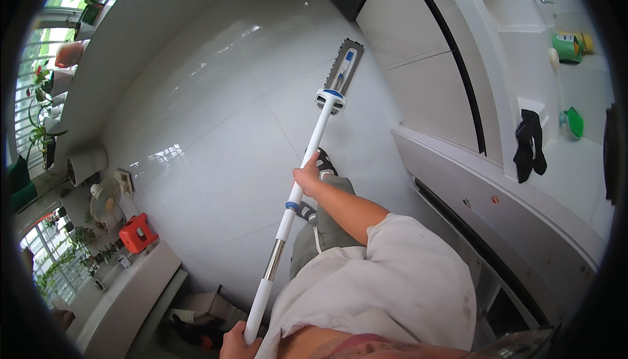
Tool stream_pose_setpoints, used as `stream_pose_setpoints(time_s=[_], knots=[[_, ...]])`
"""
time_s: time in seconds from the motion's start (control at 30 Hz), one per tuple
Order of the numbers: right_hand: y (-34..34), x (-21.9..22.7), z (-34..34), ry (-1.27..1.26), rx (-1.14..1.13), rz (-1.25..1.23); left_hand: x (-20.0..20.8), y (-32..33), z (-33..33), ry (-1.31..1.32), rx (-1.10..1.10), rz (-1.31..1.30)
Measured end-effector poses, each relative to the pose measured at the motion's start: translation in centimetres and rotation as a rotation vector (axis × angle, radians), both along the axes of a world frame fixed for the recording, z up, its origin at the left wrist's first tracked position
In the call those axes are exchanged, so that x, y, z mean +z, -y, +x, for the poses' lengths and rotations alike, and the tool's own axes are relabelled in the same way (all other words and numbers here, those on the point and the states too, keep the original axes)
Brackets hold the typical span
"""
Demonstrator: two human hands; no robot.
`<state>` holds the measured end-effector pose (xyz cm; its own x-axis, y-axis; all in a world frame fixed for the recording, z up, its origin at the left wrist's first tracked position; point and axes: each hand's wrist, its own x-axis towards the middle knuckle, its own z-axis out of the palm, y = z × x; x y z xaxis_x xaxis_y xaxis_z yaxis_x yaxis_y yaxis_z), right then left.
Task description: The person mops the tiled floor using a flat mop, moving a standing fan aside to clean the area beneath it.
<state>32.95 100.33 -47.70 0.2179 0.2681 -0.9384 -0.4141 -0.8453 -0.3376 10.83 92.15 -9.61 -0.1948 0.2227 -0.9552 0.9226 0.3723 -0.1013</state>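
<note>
I hold a long white flat mop point(318, 131) slantwise across the view. My right hand point(307, 177) wraps round the middle of its pole, above a blue collar. Low in the view, my left hand point(241, 343) is closed round the white grip at the pole's upper end. A bare metal section shows between the two white lengths of pole. The narrow mop head point(337, 71), with a dark grey fringed pad and blue clips, lies on the glossy tiled floor point(229, 136). It rests near the base of the pale cabinets.
My feet in dark sandals point(324, 163) stand beside the pole. Pale cabinets point(425, 65) and a counter with black cloth point(530, 146) line the right. To the left are a fan point(106, 199), a red case point(137, 233), a white bin point(86, 165) and potted plants point(40, 138).
</note>
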Motion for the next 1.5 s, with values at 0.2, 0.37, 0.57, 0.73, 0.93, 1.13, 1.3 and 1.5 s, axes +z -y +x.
stream_pose_setpoints(time_s=[0.2, 0.37, 0.57, 0.73, 0.93, 1.13, 1.3, 1.5], knots=[[-11.5, -4.6, 5.2, 0.094, 0.077, 0.042, -3.3, -5.5, 7.1, 0.060, -0.045, 0.217], [-12.9, -5.0, 8.3, 0.133, 0.091, 0.012, -1.2, -5.5, 8.1, 0.073, 0.042, 0.189], [-0.7, -2.2, 0.2, 0.016, 0.156, 0.018, -0.2, 9.7, -5.2, 0.177, 0.485, 0.120], [-2.3, 0.9, 0.9, -0.100, -0.118, 0.089, 1.6, 0.0, 4.2, 0.008, 0.174, 0.117], [-1.2, 0.8, 1.6, -0.129, -0.154, 0.105, 0.7, 1.8, 5.3, 0.050, 0.046, 0.144], [0.6, -1.3, 1.9, -0.272, -0.418, 0.264, -0.7, 3.3, 3.5, 0.194, 0.117, 0.252], [1.3, -1.1, 1.0, -0.244, -0.475, 0.455, -1.4, 6.3, 2.3, 0.566, 0.605, 0.374], [1.0, -3.7, 0.4, -0.332, -0.677, 0.623, -1.5, 5.4, 2.8, 0.501, 0.930, 0.438]])
